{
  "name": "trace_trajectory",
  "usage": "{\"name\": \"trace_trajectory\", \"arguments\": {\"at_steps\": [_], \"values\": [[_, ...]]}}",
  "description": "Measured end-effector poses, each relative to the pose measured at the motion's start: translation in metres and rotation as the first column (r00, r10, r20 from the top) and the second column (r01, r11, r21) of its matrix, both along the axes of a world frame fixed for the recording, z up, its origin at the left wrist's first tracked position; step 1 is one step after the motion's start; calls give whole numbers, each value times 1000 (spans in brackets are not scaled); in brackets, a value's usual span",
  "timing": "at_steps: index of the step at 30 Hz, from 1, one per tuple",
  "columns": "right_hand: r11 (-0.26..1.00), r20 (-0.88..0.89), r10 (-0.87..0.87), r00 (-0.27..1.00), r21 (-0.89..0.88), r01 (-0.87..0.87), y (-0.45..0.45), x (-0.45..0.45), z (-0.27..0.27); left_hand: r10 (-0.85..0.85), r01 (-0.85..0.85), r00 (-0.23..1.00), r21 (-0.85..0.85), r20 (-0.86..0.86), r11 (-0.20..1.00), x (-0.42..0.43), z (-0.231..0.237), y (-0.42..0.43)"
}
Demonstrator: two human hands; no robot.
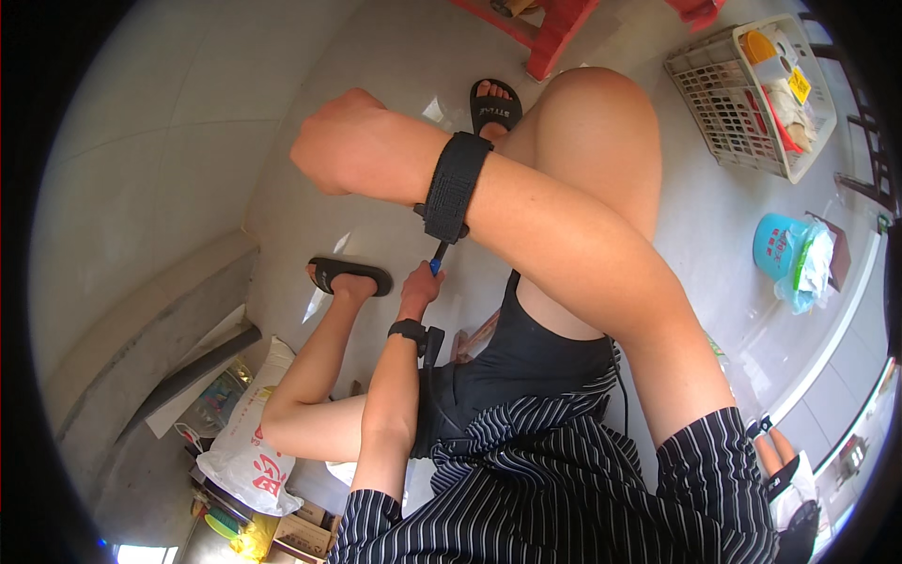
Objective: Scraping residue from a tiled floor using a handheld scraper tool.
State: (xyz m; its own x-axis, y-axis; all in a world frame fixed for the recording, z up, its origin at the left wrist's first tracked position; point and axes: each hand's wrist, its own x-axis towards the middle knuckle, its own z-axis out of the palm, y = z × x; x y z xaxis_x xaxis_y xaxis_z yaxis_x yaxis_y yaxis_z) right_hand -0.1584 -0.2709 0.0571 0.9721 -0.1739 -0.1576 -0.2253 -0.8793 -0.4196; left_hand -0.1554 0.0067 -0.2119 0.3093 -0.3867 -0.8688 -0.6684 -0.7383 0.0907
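In front of my lap, my left hand (421, 287) is closed around a thin tool with a blue (436, 266) and black handle. The tool's far end runs behind my right wrist, so its kind is not clear. Nearer the camera, my right hand (345, 144) is raised across my body toward the left. It shows its back with the fingers curled under, so whatever they may hold is hidden. A wide black strap (458, 187) wraps the right wrist. Another black strap with a small device (430, 342) sits on the left wrist.
A red stool (553, 39) stands ahead. To the right are a plastic basket (712, 106) of household items and a blue bucket (779, 243) with a bag. A stuffed white sack (243, 451) leans by my left knee, near a ledge (148, 338). Another person's legs (774, 451) show at lower right.
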Motion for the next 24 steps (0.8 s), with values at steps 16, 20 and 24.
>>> {"name": "trace_trajectory", "arguments": {"at_steps": [16,20,24], "values": [[1000,113,-4,994,-15,6,0,-7,-4,8,-9,999,22,46,1000,24,11,80],[1000,97,-16,995,-13,18,1,-7,-4,14,-14,999,-4,34,1000,24,3,80],[1000,84,-12,996,-28,14,2,-4,1,53,-53,999,-32,13,998,15,-5,60]]}}
